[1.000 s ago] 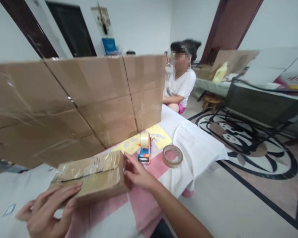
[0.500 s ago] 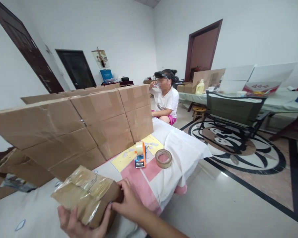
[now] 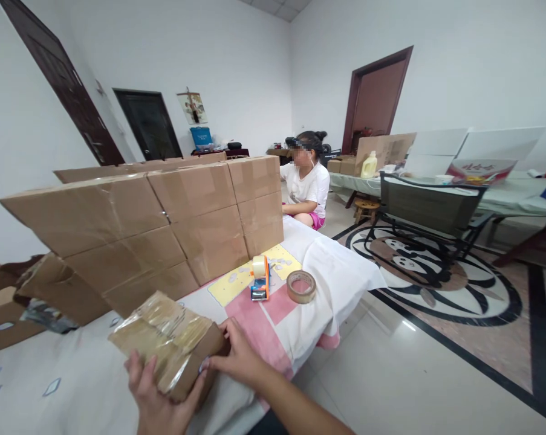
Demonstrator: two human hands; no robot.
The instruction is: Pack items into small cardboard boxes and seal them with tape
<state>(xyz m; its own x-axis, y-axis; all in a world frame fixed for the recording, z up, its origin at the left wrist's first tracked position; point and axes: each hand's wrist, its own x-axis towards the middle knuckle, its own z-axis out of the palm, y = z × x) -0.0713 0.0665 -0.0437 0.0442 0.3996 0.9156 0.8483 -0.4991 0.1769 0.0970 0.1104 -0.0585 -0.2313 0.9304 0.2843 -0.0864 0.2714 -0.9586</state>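
Note:
A small cardboard box (image 3: 173, 344), its top covered in shiny clear tape, is tilted above the cloth-covered table (image 3: 86, 362) in front of me. My left hand (image 3: 161, 386) grips its near side, with fingers on the top and the thumb on the front face. My right hand (image 3: 236, 356) holds the right end, thumb pressed on the front near the left thumb. Beyond the box lies an orange and blue tape dispenser (image 3: 260, 279) carrying a roll of tape. A loose roll of brown tape (image 3: 300, 286) rests to its right.
Stacked cardboard boxes (image 3: 200, 223) form a wall behind the small box. Open cartons (image 3: 59, 290) stand at the left. Past the stack sits a person (image 3: 306, 187) in a white shirt. A folding chair (image 3: 431, 205) and a long table (image 3: 513, 196) are at the right.
The view has shifted, so most things appear slightly displaced. Both hands keep hold of the small box. The seated person's raised hand has come down from the face.

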